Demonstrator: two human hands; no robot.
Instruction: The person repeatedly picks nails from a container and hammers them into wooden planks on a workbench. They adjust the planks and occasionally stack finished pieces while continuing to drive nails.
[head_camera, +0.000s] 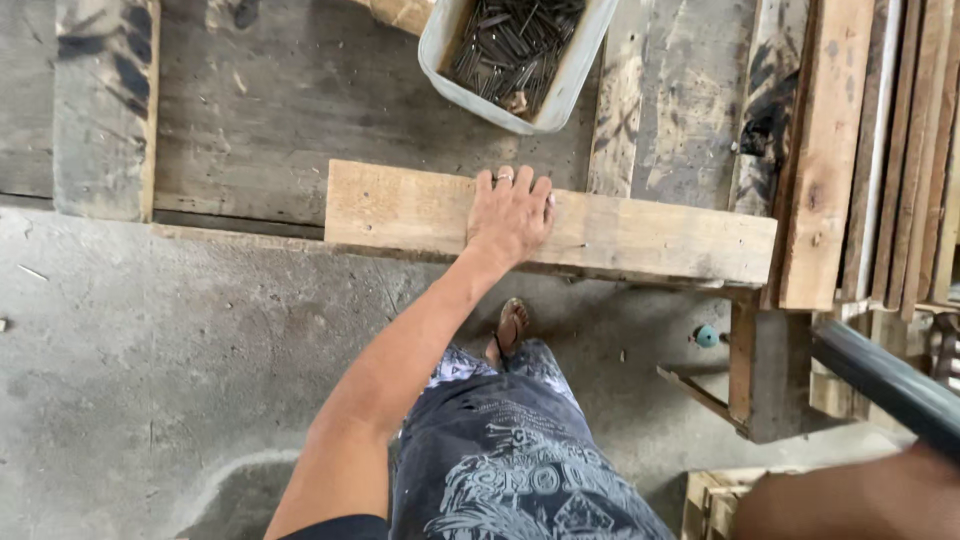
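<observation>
My left hand (512, 212) lies flat, palm down, on a pale wooden plank (650, 235). The plank rests along the near edge of a worn wooden workbench (300, 110). The fingers are stretched out to the plank's far edge and there is a ring on one of them. They grip nothing. Only my right forearm shows, at the bottom right corner; the hand itself is out of the picture.
A white plastic tub (570, 85) full of dark nails stands on the bench just beyond the plank. Several planks (830, 150) are stacked lengthwise at the right. A dark metal bar (880, 385) crosses the lower right. Below are the concrete floor (150, 380) and my sandalled foot (512, 325).
</observation>
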